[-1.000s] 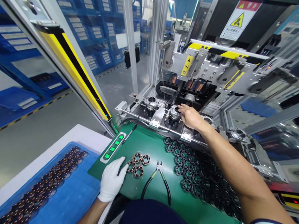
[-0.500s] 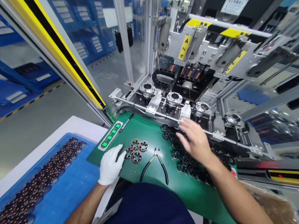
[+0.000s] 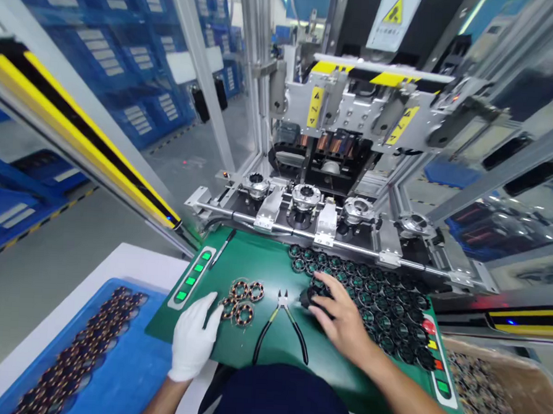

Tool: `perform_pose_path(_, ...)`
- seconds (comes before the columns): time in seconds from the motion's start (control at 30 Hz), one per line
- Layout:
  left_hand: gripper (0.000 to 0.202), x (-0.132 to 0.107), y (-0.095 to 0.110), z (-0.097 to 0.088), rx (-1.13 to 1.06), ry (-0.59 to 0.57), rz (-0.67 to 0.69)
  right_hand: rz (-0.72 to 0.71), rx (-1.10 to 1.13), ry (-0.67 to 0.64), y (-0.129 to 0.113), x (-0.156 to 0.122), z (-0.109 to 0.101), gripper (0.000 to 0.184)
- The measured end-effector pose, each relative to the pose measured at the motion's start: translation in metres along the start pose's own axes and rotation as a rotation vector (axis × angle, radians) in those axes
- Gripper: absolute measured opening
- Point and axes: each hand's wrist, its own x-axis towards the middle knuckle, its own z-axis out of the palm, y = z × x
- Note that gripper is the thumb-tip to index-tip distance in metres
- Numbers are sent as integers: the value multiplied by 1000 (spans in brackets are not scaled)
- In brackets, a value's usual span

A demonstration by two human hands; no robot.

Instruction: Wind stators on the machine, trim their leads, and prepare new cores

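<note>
My left hand (image 3: 194,334), in a white glove, rests at the left of the green work surface with thumb and fingers apart. Its fingertips are beside a small group of copper-wound stators (image 3: 244,314), close to the nearest one; contact is unclear. My bare right hand (image 3: 342,318) has its fingers curled over black stator cores (image 3: 307,297) at the left edge of a large batch of black ring-shaped cores (image 3: 368,298). How many are under the fingers is hidden. Between my hands lies a pair of cutting pliers (image 3: 282,301), jaws pointing away from me.
Behind the green surface (image 3: 264,262) stands a machine with a row of metal fixtures (image 3: 305,197). A pen (image 3: 222,248) lies by the green-button panel (image 3: 190,281). At left, a blue tray (image 3: 125,347) holds many wound stators. A coloured-button panel (image 3: 442,385) is at right.
My right hand has come down and toward me from above the black cores, and its fingers have closed over some at the left edge. The view has shifted; my left hand stays by the wound stators.
</note>
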Motion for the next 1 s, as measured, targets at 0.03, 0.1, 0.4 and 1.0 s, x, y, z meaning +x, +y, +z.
perform_pose_path(0.03, 37, 0, -2, 0, 2, 8, 19, -2, 59, 1, 4, 17, -16, 16)
perform_pose_path(0.1, 36, -1, -7, 1, 11, 21, 64, 3, 81, 32, 21, 57, -50, 14)
perform_pose_path(0.4, 34, -1, -20, 7, 56, 35, 151, 69, -129, -13, 137, 168, -106, 8)
perform_pose_path(1.0, 36, -1, -15, 5, 27, -11, 69, -10, -358, -287, 149, 183, -112, 13)
